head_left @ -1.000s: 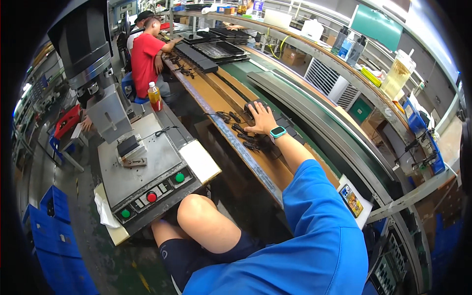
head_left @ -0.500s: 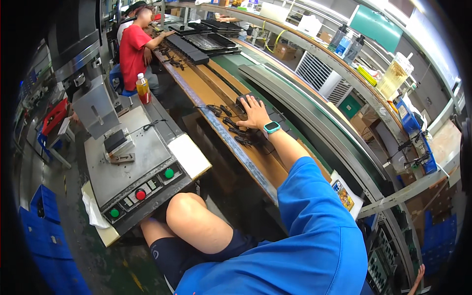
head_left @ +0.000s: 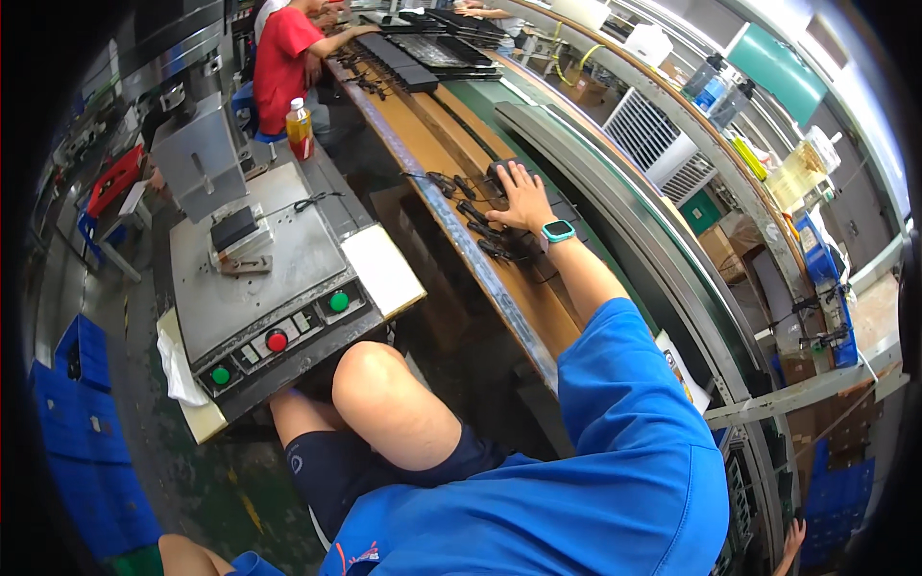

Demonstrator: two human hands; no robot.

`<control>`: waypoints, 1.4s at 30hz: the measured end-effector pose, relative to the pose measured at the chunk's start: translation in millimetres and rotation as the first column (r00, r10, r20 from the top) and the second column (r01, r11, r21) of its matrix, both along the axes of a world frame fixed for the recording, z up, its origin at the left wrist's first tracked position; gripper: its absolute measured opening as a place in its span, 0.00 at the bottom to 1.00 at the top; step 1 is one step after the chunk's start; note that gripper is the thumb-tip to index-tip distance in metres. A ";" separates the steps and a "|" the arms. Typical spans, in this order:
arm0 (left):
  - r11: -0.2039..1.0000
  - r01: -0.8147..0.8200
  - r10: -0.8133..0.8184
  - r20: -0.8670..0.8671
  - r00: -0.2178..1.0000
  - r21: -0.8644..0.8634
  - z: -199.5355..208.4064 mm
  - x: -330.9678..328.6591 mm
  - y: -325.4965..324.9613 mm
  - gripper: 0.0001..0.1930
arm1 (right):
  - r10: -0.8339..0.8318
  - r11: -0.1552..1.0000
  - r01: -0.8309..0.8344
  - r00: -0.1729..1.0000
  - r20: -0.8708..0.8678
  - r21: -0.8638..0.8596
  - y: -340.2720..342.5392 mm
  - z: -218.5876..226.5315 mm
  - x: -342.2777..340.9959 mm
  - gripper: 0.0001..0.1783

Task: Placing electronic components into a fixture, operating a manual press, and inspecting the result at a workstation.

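A: What's the biggest thing around the fingers (head_left: 520, 180)?

B: The counter (head_left: 423, 134). It runs beneath them and stretches far ahead, toward their left. Next comes the metal press (head_left: 206, 302), well apart on their left.

A: Then?

B: A row of black blocks (head_left: 399, 62), well ahead of the fingers and leftward, lined up along the same counter.

A: And how do the fingers stand?

B: They're the right hand's (head_left: 525, 204), spread and outstretched, with the thumb off to one side. They lie over a black block (head_left: 497, 173); I can't tell whether they press on it.

A: Which way does that block lie from them?

B: Mostly underneath, a dark bit showing just left of the index finger. The hand hides too much for me to tell its long axis. The right hand is clearly nearer; the left is out of view.

A: Smallest?

B: Black cables (head_left: 468, 212), bundled just left of the thumb.
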State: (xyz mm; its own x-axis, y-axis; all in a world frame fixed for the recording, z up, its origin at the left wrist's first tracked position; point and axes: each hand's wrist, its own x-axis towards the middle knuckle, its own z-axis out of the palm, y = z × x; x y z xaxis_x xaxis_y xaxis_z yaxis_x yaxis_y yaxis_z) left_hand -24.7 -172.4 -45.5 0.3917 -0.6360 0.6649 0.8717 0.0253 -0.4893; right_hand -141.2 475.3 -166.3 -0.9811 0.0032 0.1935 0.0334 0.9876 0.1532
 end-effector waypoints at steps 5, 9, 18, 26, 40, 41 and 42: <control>0.998 0.064 -0.063 0.056 0.996 -0.018 -11.0 0.0 -21.9 0.19 | 0.054 0.972 -0.055 0.998 -0.010 -0.227 48.8 18.8 -7.9 0.57; 0.997 0.039 -0.032 0.109 0.994 -0.067 -11.2 15.9 -47.5 0.20 | -0.241 0.952 0.219 0.967 -0.082 -0.212 35.7 48.9 39.9 0.53; 0.975 -0.212 0.221 0.175 0.959 -0.071 3.2 116.2 -105.7 0.22 | -0.663 0.677 0.683 0.728 0.174 -0.274 60.9 45.4 148.0 0.61; 0.882 0.036 0.470 0.882 0.015 -0.471 -103.2 -88.8 11.3 0.14 | -0.258 0.947 0.322 0.775 -0.576 0.008 58.5 84.2 198.8 0.48; 0.612 0.503 0.680 0.731 0.059 -0.610 -157.4 -235.8 17.1 0.41 | 0.025 0.518 -0.301 0.941 -0.338 -0.801 -97.4 192.3 82.1 0.36; 0.662 0.575 0.539 0.838 0.081 -0.481 -150.1 -227.8 12.0 0.42 | 0.140 0.410 -0.368 0.929 -0.341 -0.834 -112.6 184.0 62.5 0.36; 0.678 0.650 0.378 0.921 0.090 -0.342 -144.3 -217.4 7.6 0.43 | 0.241 0.294 -0.413 0.905 -0.351 -0.862 -129.6 176.6 48.4 0.36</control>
State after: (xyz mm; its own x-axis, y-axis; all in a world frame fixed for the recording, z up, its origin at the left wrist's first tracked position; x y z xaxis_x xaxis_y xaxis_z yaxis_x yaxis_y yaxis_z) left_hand -242.0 -164.8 -189.8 -0.8798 0.1354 0.4556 0.4642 0.0389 0.8849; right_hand -92.8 345.7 10.3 -0.9091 -0.0562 0.4127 -0.3936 0.4399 -0.8072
